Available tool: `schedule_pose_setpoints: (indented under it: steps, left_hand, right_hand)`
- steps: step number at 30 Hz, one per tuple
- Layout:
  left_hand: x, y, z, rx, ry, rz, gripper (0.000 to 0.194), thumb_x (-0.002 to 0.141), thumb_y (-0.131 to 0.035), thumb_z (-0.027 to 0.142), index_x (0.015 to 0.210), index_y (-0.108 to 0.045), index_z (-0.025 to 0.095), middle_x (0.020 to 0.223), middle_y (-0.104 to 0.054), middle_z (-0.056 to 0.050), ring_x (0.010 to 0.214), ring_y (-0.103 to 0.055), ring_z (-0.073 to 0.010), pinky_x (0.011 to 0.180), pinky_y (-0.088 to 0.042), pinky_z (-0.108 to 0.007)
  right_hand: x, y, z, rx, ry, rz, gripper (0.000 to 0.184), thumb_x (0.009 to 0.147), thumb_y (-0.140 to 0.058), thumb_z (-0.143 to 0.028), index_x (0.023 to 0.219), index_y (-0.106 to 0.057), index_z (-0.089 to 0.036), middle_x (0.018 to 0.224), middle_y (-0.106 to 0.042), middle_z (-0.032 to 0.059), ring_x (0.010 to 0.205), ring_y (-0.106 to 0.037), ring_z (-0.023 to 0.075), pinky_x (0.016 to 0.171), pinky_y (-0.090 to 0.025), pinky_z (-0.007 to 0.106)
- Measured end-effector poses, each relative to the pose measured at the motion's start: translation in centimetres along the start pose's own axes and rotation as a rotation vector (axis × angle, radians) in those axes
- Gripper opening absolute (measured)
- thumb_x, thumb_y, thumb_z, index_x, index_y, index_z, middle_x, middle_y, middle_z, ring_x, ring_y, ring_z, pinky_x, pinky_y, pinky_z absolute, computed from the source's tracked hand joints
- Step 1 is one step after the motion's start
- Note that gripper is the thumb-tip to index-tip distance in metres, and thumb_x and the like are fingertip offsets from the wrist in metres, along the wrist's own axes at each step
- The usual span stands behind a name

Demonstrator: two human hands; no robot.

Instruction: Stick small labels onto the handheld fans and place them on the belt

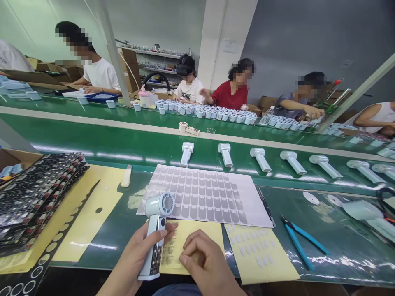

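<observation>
My left hand [137,255] is wrapped round the handle of a pale blue handheld fan [157,230], its round head pointing away from me and its open handle showing a circuit board. My right hand [205,261] rests on a yellow sticker sheet [188,236] in front of me, fingers curled and pinched together on the sheet; whether it holds a sticker is hidden. Behind the fan lies a white sheet of clear labels [206,195].
Another yellow label sheet [262,253] and blue pliers [300,242] lie to the right. Stacked black trays of circuit boards [33,193] sit at left. A row of fans [262,158] rides the green conveyor [123,144]. Several people work across the line.
</observation>
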State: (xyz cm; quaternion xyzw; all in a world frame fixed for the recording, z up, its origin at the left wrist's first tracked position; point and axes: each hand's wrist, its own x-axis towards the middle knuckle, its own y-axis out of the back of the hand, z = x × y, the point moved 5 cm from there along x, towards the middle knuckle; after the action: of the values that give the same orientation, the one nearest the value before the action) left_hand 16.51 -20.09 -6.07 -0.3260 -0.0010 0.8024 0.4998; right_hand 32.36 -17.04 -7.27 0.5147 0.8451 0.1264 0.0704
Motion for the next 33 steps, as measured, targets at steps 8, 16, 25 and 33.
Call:
schedule_pose_setpoints:
  steps: [8,16,25,33]
  left_hand:
    - [-0.2,-1.9,1.1,0.003,-0.002,-0.078,0.041,0.064,-0.086,0.038,0.096,-0.074,0.016,0.074,-0.072,-0.005,0.063,-0.064,-0.0158,0.062,-0.051,-0.023]
    - [0.7,-2.8,1.9,-0.105,-0.039,-0.014,0.033,0.079,-0.074,0.042,0.103,-0.074,0.02,0.098,-0.074,-0.006,0.1,-0.067,-0.024,0.08,-0.054,-0.027]
    - [1.1,-3.4,2.5,-0.155,-0.018,0.071,0.022,0.081,-0.073,0.029,0.101,-0.075,0.022,0.096,-0.076,-0.006,0.102,-0.069,-0.0259,0.079,-0.057,-0.028]
    - [0.3,-5.0,3.1,-0.089,-0.03,-0.165,0.051,0.06,-0.088,0.027,0.108,-0.073,0.016,0.099,-0.076,-0.011,0.099,-0.07,-0.0291,0.079,-0.055,-0.031]
  right_hand:
    - [1.1,1.2,-4.8,0.309,0.025,-0.053,0.009,0.084,-0.065,-0.027,0.078,-0.064,-0.021,0.088,-0.058,0.0012,0.078,-0.054,0.0143,0.054,-0.036,0.021]
    - [2.9,0.8,-7.1,0.17,-0.039,-0.085,0.009,0.082,-0.061,-0.016,0.074,-0.06,-0.021,0.098,-0.052,-0.0007,0.068,-0.051,0.0085,0.056,-0.04,0.021]
    - [3.6,0.6,-6.9,-0.023,0.118,-0.032,0.01,0.084,-0.058,-0.014,0.077,-0.057,-0.02,0.098,-0.053,0.0008,0.066,-0.052,0.0095,0.06,-0.042,0.026]
    - [3.9,2.9,-5.1,0.393,0.073,0.16,0.018,0.091,-0.06,-0.037,0.082,-0.06,-0.022,0.097,-0.053,0.0025,0.061,-0.047,0.0101,0.045,-0.038,0.022]
